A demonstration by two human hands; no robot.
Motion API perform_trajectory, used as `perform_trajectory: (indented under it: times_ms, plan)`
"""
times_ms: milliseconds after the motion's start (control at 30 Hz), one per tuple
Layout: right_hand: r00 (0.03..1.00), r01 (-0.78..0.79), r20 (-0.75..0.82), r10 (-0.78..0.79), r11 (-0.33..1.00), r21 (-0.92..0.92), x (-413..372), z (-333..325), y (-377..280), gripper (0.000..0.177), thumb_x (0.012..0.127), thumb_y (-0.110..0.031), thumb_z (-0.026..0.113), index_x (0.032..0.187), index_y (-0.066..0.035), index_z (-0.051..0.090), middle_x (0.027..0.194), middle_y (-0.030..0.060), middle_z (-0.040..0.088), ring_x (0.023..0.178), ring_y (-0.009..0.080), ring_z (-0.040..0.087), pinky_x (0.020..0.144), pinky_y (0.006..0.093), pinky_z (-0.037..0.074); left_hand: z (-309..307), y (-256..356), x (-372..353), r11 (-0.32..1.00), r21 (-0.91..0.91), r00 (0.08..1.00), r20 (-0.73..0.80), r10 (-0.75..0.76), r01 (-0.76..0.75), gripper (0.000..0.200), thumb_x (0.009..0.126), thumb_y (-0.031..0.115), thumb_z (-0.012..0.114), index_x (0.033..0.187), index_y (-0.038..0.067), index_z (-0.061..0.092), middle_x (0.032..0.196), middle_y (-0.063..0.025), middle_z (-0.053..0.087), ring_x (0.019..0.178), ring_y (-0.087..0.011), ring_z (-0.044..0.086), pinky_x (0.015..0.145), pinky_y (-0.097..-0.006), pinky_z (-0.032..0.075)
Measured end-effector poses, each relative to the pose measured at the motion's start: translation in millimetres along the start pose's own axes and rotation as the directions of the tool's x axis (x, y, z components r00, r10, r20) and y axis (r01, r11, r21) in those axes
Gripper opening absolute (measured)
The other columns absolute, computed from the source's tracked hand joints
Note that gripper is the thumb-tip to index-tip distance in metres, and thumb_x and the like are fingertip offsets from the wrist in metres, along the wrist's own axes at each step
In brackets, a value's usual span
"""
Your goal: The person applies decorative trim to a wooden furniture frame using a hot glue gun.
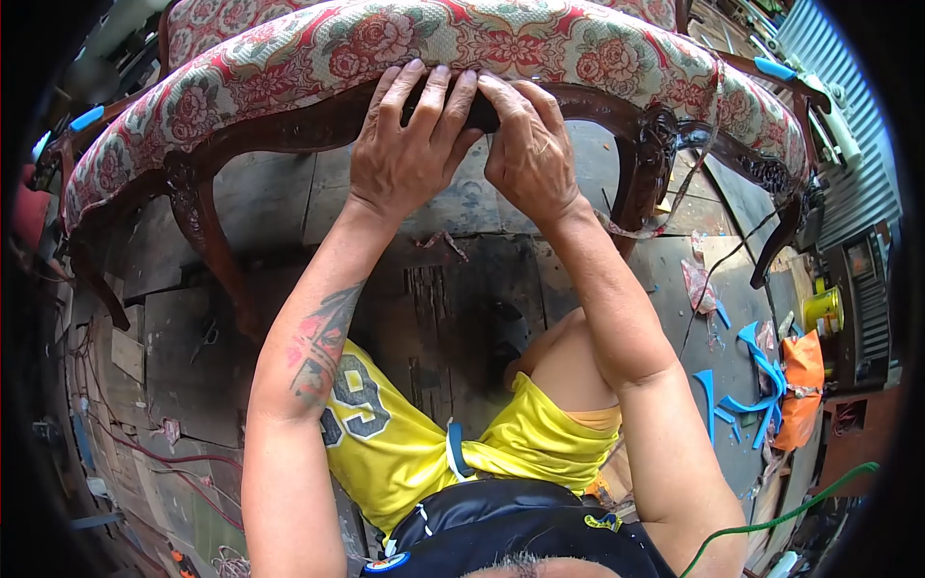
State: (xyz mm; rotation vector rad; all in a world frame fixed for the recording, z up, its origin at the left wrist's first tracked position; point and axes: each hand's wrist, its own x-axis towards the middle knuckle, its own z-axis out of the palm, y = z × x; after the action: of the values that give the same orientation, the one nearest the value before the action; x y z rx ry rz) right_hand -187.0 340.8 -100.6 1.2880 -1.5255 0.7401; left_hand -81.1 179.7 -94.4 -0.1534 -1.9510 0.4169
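Note:
A long seat in floral upholstery [520, 43] spans the top of the view, its front edge curving over a carved dark wood rail [308, 125]. My left hand [409, 135] presses against the lower fabric edge with its fingers stretched and slightly apart. Beside it, my right hand [528, 144] rests on the same edge, fingers extended and bent at the tips. The fingertips of both hands nearly meet. Whether anything thin lies under them is hidden. A narrow patterned fabric strip [715, 130] hangs from the seat's right side and loops near the carved right leg [650, 154].
Blue cut scraps [766, 385], an orange bag [802, 390] and a yellow tub [822, 311] lie on the right. A green cord [819, 496] runs at lower right, a reddish cable [164, 458] at left. Fabric scraps [443, 243] dot the plank floor [260, 197].

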Motion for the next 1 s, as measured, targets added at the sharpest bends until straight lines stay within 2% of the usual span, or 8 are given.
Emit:
perform_trajectory:
  times_ms: [133,200,367,500,633,800,900,1000]
  plan:
    - [0.995,0.022,0.101,-0.011,0.995,-0.101,-3,-2,-2,0.065,0.088,0.001,0.068,0.151,-0.01,0.062,0.147,0.0084,0.066,0.132,0.0285,0.06,0.114,0.0441,0.05,1,-4,-2,0.998,-0.056,1.0,-0.015,0.002,-0.002,0.05,0.107,0.038,0.065,0.146,0.007,0.062,0.143,-0.0112,0.062,0.135,-0.0338,0.057,0.12,-0.0482,0.049]
    - [0.996,0.011,0.086,-0.002,0.994,-0.109,-4,0,-5,0.065,0.088,-0.002,0.069,0.152,-0.01,0.061,0.146,0.0087,0.066,0.131,0.029,0.06,0.114,0.0446,0.05,0,-7,-2,0.991,-0.135,0.998,-0.058,-0.001,-0.007,0.045,0.107,0.031,0.067,0.142,0.003,0.06,0.143,-0.0135,0.064,0.138,-0.0346,0.058,0.121,-0.0486,0.048]
    - [0.994,-0.064,0.084,0.073,0.993,-0.103,3,-7,-21,0.063,0.09,-0.012,0.071,0.152,-0.008,0.062,0.147,0.0099,0.063,0.132,0.0302,0.057,0.114,0.0454,0.048,-6,-8,2,0.987,-0.162,0.999,-0.037,-0.011,0.005,0.032,0.104,0.018,0.066,0.131,0.003,0.061,0.142,-0.0158,0.066,0.139,-0.0357,0.059,0.122,-0.0494,0.048]
    - [0.992,-0.094,0.067,0.104,0.986,-0.135,4,-2,-28,0.053,0.099,-0.023,0.067,0.15,-0.007,0.064,0.146,0.0106,0.061,0.13,0.0312,0.054,0.112,0.0474,0.046,-6,-8,0,0.987,-0.16,0.999,-0.039,-0.007,0.001,0.023,0.102,0.011,0.064,0.123,0.003,0.062,0.14,-0.0167,0.067,0.138,-0.0359,0.06,0.121,-0.0499,0.049]
    - [0.989,-0.128,0.046,0.138,0.974,-0.189,4,2,-33,0.048,0.105,-0.028,0.063,0.148,-0.005,0.066,0.145,0.0107,0.061,0.129,0.0324,0.052,0.11,0.0499,0.044,-7,-10,2,0.986,-0.168,0.999,-0.052,0.005,-0.014,0.024,0.102,0.007,0.061,0.125,0.002,0.062,0.139,-0.0171,0.067,0.136,-0.0365,0.062,0.12,-0.0503,0.05]
    - [0.985,-0.148,0.053,0.163,0.964,-0.222,5,5,-37,0.049,0.104,-0.028,0.065,0.146,-0.004,0.067,0.145,0.0106,0.059,0.131,0.0324,0.05,0.111,0.0494,0.042,-8,-20,1,0.956,-0.293,0.995,-0.104,-0.01,-0.021,0.028,0.102,0.0,0.058,0.129,-0.001,0.061,0.136,-0.0183,0.067,0.134,-0.0365,0.063,0.116,-0.048,0.053]
    - [0.983,-0.157,0.056,0.174,0.96,-0.231,6,5,-39,0.05,0.102,-0.028,0.065,0.145,-0.003,0.067,0.145,0.0105,0.059,0.132,0.032,0.05,0.111,0.0488,0.042,-7,-23,-1,0.956,-0.291,0.976,-0.19,-0.103,0.044,0.029,0.102,-0.002,0.058,0.13,-0.003,0.06,0.134,-0.0186,0.066,0.13,-0.0362,0.063,0.113,-0.0471,0.055]
    - [0.983,-0.155,0.057,0.174,0.957,-0.246,7,5,-39,0.05,0.102,-0.028,0.066,0.145,-0.002,0.067,0.145,0.0104,0.059,0.132,0.0319,0.05,0.111,0.0486,0.041,-14,-22,2,0.978,-0.202,0.987,-0.136,-0.081,0.052,0.034,0.102,0.001,0.06,0.136,0.0,0.064,0.134,-0.0152,0.066,0.129,-0.0354,0.062,0.11,-0.046,0.055]
